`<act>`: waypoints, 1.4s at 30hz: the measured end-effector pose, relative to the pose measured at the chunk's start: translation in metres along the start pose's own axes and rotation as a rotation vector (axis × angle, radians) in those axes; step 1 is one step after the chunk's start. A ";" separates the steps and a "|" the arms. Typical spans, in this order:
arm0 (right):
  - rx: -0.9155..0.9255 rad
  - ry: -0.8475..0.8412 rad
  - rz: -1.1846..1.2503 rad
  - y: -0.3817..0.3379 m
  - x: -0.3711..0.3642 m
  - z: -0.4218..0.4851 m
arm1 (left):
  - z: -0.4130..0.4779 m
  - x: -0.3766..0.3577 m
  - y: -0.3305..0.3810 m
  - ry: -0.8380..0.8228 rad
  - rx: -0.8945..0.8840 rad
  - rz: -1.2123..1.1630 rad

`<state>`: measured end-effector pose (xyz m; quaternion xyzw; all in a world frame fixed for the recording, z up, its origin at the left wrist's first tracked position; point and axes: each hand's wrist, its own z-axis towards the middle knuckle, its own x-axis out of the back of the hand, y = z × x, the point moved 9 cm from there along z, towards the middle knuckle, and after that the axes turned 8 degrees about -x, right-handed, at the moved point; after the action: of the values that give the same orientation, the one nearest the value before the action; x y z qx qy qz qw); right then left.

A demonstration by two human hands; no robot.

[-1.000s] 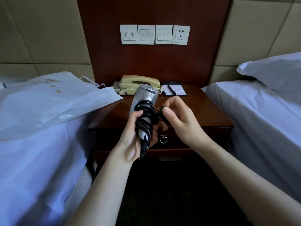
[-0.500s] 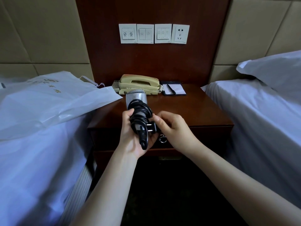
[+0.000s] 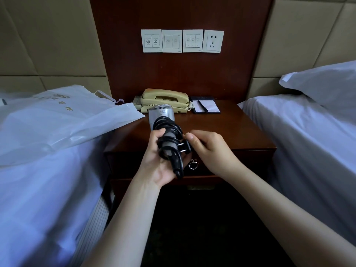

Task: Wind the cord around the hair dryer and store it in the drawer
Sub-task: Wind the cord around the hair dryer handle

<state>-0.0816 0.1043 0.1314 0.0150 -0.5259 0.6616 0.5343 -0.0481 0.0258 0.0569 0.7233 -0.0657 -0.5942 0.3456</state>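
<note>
The room is dimly and softly lit, the white bed sheets [image 3: 308,141] being tinted bluish, the floor [image 3: 192,237] below the desk [image 3: 240,132] being lost in shadow, and lines being bowed at the wide-angle edges.

My left hand [image 3: 156,164] and the cord [image 3: 169,130] hide most of the handle of the hair dryer [image 3: 161,113]; my right hand [image 3: 213,151] covers the back of the plug [image 3: 185,148]. Markings on the switch plates [image 3: 172,41], upper centre, are too small to read.

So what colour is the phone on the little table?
The phone is a pale, yellowish cream, plain with no pattern. The head view shows it.
</note>
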 end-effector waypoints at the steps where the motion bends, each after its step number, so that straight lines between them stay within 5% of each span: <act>1: 0.010 -0.014 -0.018 -0.001 0.000 -0.001 | -0.001 -0.001 0.002 -0.015 -0.004 0.031; 28: -0.093 -0.171 0.384 0.013 -0.006 0.000 | 0.007 0.008 -0.007 0.034 0.056 0.459; 42: -0.160 -0.224 0.523 0.012 -0.010 -0.005 | 0.008 0.003 -0.009 -0.078 0.042 0.489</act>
<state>-0.0835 0.1021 0.1150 -0.0904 -0.6182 0.7274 0.2836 -0.0572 0.0274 0.0485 0.6694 -0.2644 -0.5188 0.4613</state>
